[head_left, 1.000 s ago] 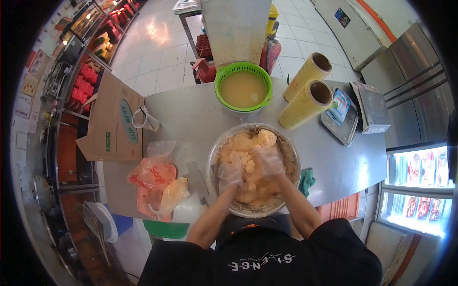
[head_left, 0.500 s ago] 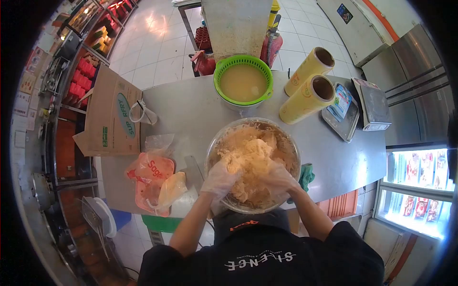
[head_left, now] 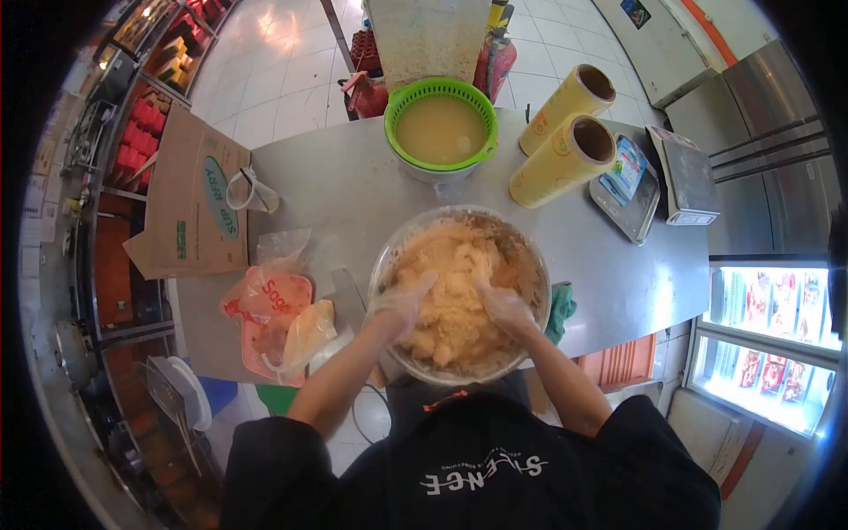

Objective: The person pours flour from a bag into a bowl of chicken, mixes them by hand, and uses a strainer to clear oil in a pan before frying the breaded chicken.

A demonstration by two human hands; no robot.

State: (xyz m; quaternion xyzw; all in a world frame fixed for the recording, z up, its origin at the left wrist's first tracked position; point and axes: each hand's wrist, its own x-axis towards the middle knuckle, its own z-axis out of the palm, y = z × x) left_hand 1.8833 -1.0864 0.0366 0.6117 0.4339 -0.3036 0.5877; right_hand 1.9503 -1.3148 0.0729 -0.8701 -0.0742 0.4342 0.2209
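A large metal bowl at the table's near edge holds a heap of lumpy, flour-coated food, pale orange. What lies under the coating cannot be made out. My left hand, in a clear plastic glove, rests against the left side of the heap with its fingers stretched forward. On the right side, my right hand is gloved too, its fingers apart and their tips against the coated pieces. Neither hand grips a lump. Beyond the bowl stands a green colander set in a container of cloudy yellowish liquid.
Two rolls of yellow film, a metal tray with a blue packet, and a scale stand right. A green cloth lies beside the bowl. Left are a cardboard box, a plastic jug and a red-pink tray with bags.
My hands have moved apart and away from the raised lump they were around, and the heap now lies flatter. The whole view has shifted slightly.
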